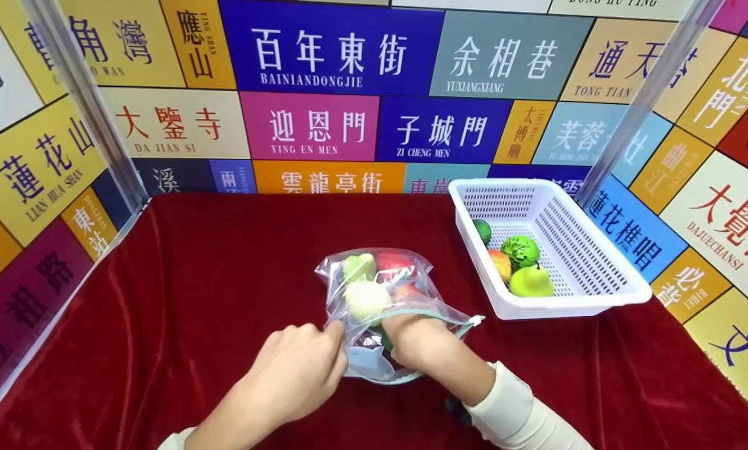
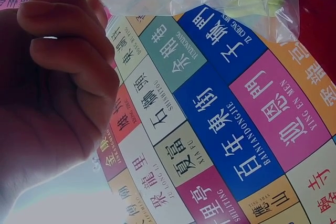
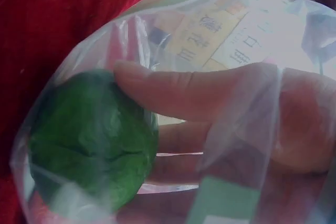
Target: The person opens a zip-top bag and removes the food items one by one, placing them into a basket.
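A clear zip bag (image 1: 335,275) lies on the red cloth with several fruits in it. Through its film show a cream-white round piece (image 1: 367,301), a pale green one (image 1: 359,267) and a red one (image 1: 395,264). My left hand (image 1: 302,369) pinches the bag's left edge by the opening; its fingers (image 2: 79,61) are curled. Past the green-lined mouth, my right hand (image 1: 420,344) reaches inside the bag. There its thumb and fingers (image 3: 178,90) hold a dark green round fruit (image 3: 94,145), seen through the film in the right wrist view.
A white slotted basket (image 1: 567,306) stands to the right, holding a green pear (image 1: 532,282), a bumpy green fruit (image 1: 520,251), a red-yellow fruit (image 1: 499,265) and a dark green one (image 1: 482,231). Sign-covered panels (image 1: 342,47) and metal posts (image 1: 92,106) border the red cloth (image 1: 236,262).
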Available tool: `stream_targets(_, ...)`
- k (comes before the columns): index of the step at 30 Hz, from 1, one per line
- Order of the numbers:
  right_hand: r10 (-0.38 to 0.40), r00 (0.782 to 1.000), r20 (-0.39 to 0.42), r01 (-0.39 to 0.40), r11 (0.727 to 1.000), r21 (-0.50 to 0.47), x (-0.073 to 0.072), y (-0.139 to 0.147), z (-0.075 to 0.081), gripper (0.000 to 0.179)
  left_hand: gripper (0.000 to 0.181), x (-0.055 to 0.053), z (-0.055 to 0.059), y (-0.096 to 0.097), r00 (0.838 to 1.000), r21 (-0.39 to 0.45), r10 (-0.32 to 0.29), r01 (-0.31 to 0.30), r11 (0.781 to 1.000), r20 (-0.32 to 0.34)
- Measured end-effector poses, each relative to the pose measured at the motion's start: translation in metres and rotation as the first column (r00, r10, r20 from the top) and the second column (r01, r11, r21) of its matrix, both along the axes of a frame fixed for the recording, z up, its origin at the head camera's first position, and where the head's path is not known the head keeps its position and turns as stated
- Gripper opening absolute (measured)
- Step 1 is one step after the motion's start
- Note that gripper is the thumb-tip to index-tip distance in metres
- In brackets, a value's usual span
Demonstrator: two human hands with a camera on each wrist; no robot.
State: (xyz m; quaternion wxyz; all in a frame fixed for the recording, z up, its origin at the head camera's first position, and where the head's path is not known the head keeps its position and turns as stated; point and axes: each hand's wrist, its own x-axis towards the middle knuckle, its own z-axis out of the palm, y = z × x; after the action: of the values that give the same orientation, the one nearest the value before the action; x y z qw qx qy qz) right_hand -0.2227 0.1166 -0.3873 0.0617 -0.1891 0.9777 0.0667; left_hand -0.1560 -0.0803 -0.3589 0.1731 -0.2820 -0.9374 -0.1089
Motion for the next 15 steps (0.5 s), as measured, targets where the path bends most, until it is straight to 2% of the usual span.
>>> stream_targets(6, 0.078, 0.992, -0.104, -0.081, 0.996, -0.023, 0.012, 0.002, 0.004, 0.029, 0.017, 0.000, 0.001, -0.001, 1.000, -0.005, 0.001, -0.001, 1.000, 0.020)
stream_targets(12, 0.082, 0.995, -0.053, -0.085, 0.995, -0.054, 0.020, 0.000, 0.012, 0.035, 0.016, 0.000, 0.002, -0.002, 0.999, -0.001, 0.001, -0.001, 1.000, 0.052)
stream_targets(15, 0.106, 0.992, -0.071, -0.111, 0.991, -0.076, 0.025, 0.002, 0.015, 0.039, 0.016, 0.000, 0.002, -0.002, 0.998, 0.003, 0.001, -0.001, 1.000, 0.061)
